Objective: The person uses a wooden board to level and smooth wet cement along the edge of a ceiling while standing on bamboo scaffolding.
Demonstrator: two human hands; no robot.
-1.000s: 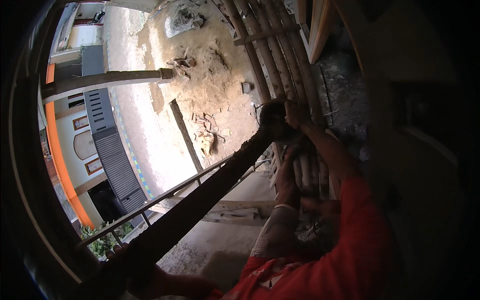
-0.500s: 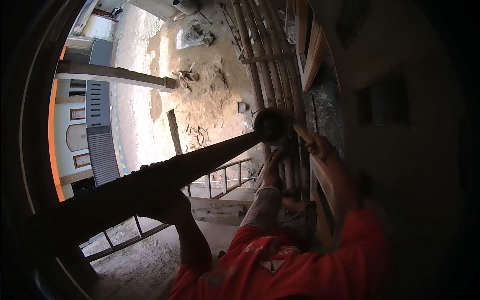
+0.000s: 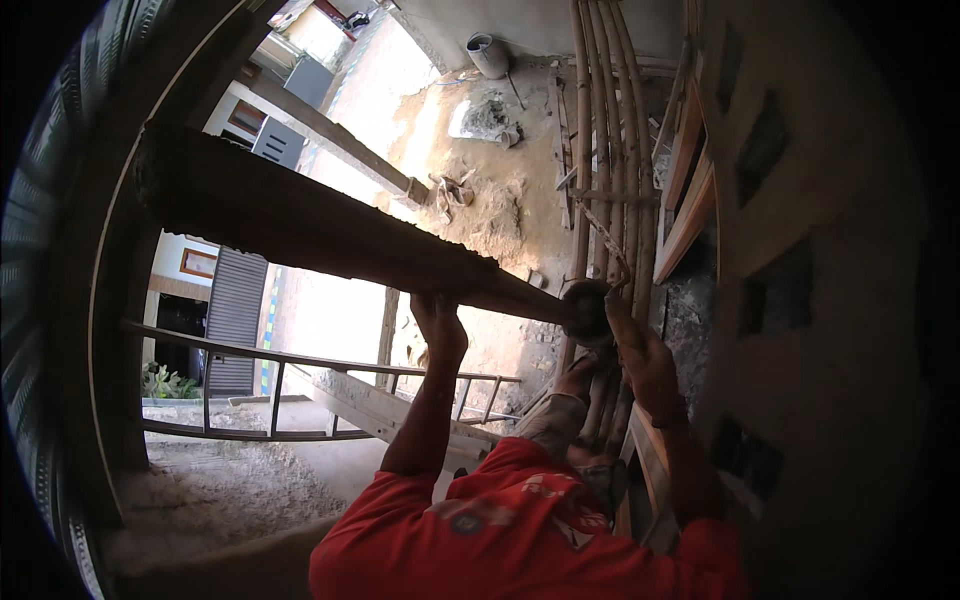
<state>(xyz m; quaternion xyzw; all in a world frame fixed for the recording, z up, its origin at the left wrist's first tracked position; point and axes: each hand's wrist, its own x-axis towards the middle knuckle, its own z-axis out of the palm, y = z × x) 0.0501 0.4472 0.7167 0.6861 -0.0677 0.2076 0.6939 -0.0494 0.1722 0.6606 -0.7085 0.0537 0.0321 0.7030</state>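
Observation:
A long, dark pillar [image 3: 330, 235] with rough, crusted edges slants across the view from the upper left and narrows toward the middle. My left hand [image 3: 437, 325] is raised against its lower edge; its fingertips are lost in shadow against the pillar. My right hand [image 3: 648, 370] is closed on a thin tool that looks like a mortar-smeared trowel [image 3: 612, 245], seen nearly edge-on, its handle mostly hidden. Just left of that hand, at the pillar's narrow end, is a round dark bowl-like vessel [image 3: 588, 310]; its contents are too dark to make out.
Below me run several long poles [image 3: 610, 130] with a crosspiece, my foot [image 3: 580, 380] on them. A ladder [image 3: 275, 390] lies across the lower left. Wooden frames [image 3: 690, 215] and a wall with square openings [image 3: 775, 295] stand right. A bucket [image 3: 488, 55] stands on the sandy ground.
My view has turned, so the pillar now slants the other way. My left hand appears farther along it toward the vessel. The right hand's tool now points away past the vessel.

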